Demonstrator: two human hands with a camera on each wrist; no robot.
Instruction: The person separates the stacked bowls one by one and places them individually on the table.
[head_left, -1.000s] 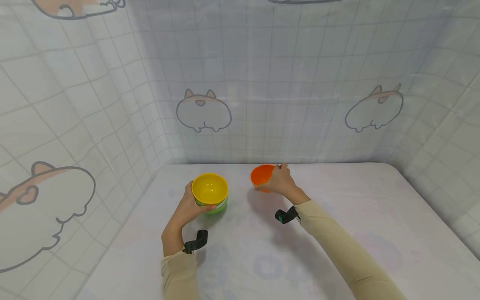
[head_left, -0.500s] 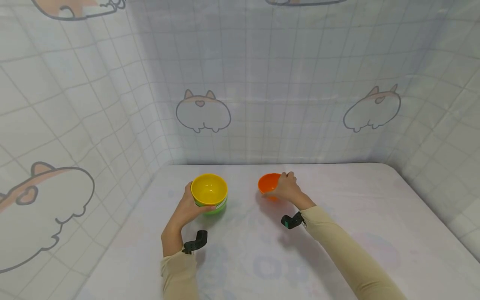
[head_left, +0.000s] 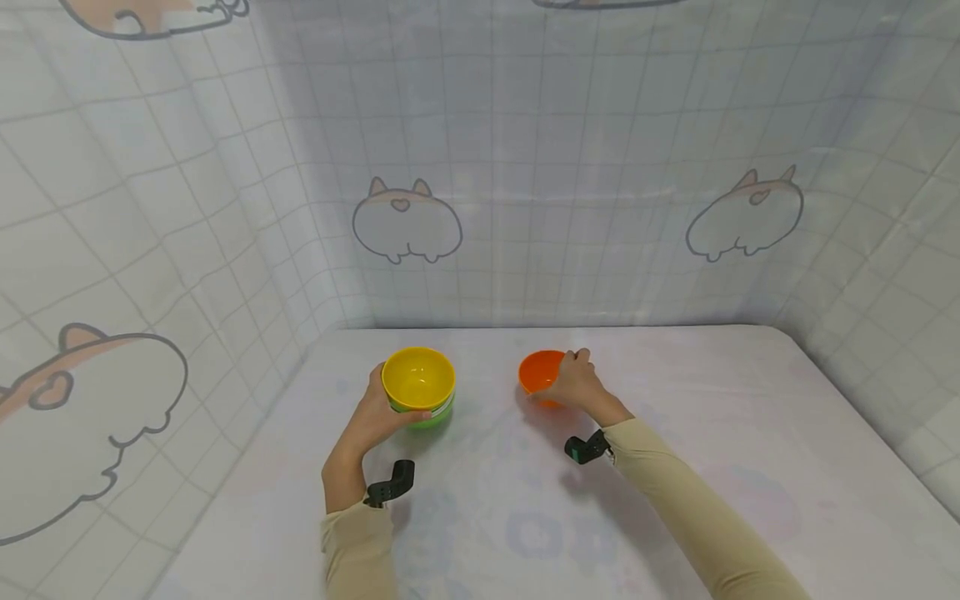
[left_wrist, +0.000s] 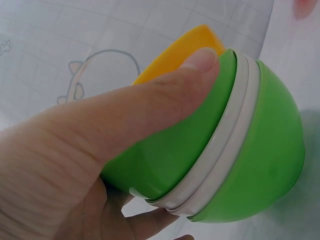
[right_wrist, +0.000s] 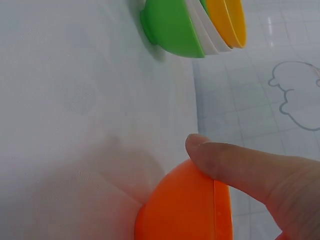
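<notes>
My left hand (head_left: pixel 372 421) grips a stack of nested bowls at the table's left side, with its thumb across the near side and its fingers around the far side. On top sits a yellow bowl (head_left: pixel 418 379). Below it, the left wrist view shows an upper green bowl (left_wrist: pixel 172 160), two white rims (left_wrist: pixel 220 145) and a lower green bowl (left_wrist: pixel 272 155). Right of the stack, my right hand (head_left: pixel 577 383) holds an orange bowl (head_left: pixel 537 368) by its right side, thumb toward me. That bowl is upright, and its far right side is hidden by the hand.
A white cloth covers the table (head_left: pixel 480 500). Behind its back edge hangs a pale grid-patterned curtain (head_left: pixel 570 167) with cartoon animal drawings, continuing along both sides. Each wrist wears a small black camera, the left camera (head_left: pixel 393 483) close below the stack.
The orange bowl has moved right and toward me in my right hand, mostly in the first half second. My left hand and the stack have stayed in place.
</notes>
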